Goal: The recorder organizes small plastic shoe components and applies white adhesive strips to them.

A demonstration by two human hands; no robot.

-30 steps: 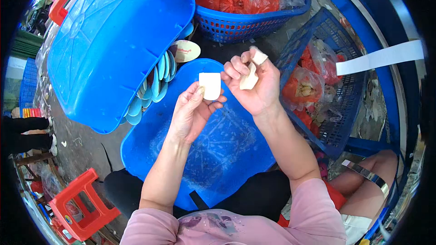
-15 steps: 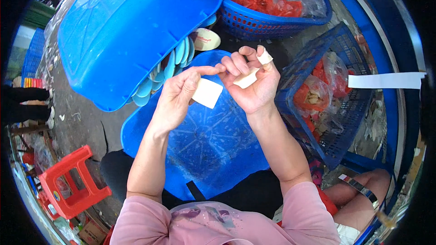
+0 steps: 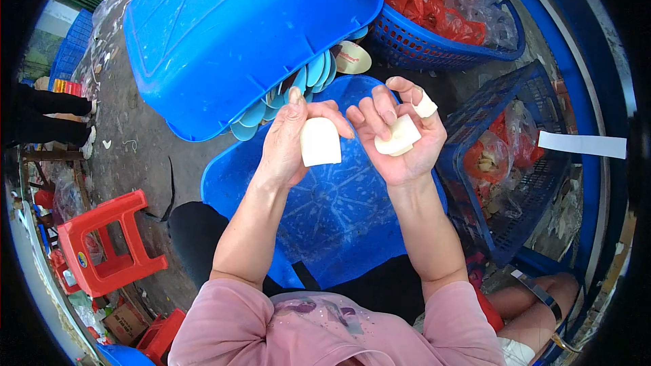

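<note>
Pinching a flat, off-white, round-cornered square piece [image 3: 320,141] in our left hand [image 3: 288,142], we cup two similar pale chunks [image 3: 400,137] in our half-closed right hand [image 3: 400,139] above the blue tub [image 3: 339,217].

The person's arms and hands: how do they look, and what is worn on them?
Both forearms are bare from the elbow down. Short pink sleeves cover only the upper arms. The left hand wears no glove, ring or watch. The right hand is also ungloved, but its index fingertip carries a white wrap, like tape or a bandage.
</note>
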